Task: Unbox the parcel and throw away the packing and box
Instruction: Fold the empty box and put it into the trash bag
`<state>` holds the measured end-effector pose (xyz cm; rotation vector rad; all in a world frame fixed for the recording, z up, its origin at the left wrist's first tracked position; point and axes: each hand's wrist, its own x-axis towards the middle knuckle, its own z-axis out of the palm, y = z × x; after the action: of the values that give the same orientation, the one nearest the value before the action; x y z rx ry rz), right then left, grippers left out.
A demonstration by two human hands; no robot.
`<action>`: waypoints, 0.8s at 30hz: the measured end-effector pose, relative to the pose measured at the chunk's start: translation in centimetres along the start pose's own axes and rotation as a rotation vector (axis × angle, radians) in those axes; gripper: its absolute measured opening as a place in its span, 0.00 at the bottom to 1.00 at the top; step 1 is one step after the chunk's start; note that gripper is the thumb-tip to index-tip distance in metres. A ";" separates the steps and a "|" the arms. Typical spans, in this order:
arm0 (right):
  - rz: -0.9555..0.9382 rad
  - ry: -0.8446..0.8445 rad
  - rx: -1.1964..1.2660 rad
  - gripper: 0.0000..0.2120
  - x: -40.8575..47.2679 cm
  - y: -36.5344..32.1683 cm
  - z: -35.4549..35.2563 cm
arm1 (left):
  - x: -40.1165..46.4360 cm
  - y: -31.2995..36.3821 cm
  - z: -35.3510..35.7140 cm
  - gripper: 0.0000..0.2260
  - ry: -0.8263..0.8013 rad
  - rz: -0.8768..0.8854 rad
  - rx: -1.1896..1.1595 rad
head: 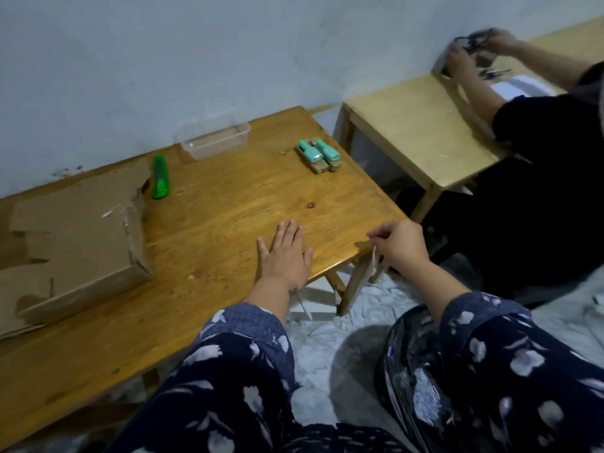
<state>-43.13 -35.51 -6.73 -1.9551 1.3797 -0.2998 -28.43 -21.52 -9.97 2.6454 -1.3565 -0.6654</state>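
Note:
An opened brown cardboard box (78, 230) lies on the left of the low wooden table (212, 204), flaps torn and spread. My left hand (284, 253) rests flat on the table near its front right edge, fingers apart, holding nothing. My right hand (397, 245) hovers just past the table's right corner, pinching a thin white strip of packing (374, 261) that hangs down. Below it a black plastic bag (415, 371) lies open on the floor. Two teal-capped items (318, 155) lie side by side at the table's far right.
A green utility knife (160, 178) lies beside the box, a clear plastic tray (217, 140) against the wall. White packing scraps (376, 305) litter the floor. Another person (539, 152) in black works at a second, lighter table (418, 125) on the right.

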 end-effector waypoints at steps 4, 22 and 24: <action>0.055 0.123 -0.072 0.07 -1.7 7.0 -4.6 | 1.5 5.5 1.2 0.26 -0.025 0.120 0.030; 0.439 0.156 -0.251 0.13 -8.0 25.0 -11.6 | 4.0 10.8 5.8 0.31 0.075 0.147 0.250; 0.439 0.182 -0.257 0.15 -7.8 25.1 -11.7 | 4.0 10.9 5.8 0.31 0.079 0.142 0.250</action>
<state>-71.00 -37.77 -13.41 -1.7895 2.0027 -0.0962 -37.02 -30.53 -13.55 2.6898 -1.6846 -0.3926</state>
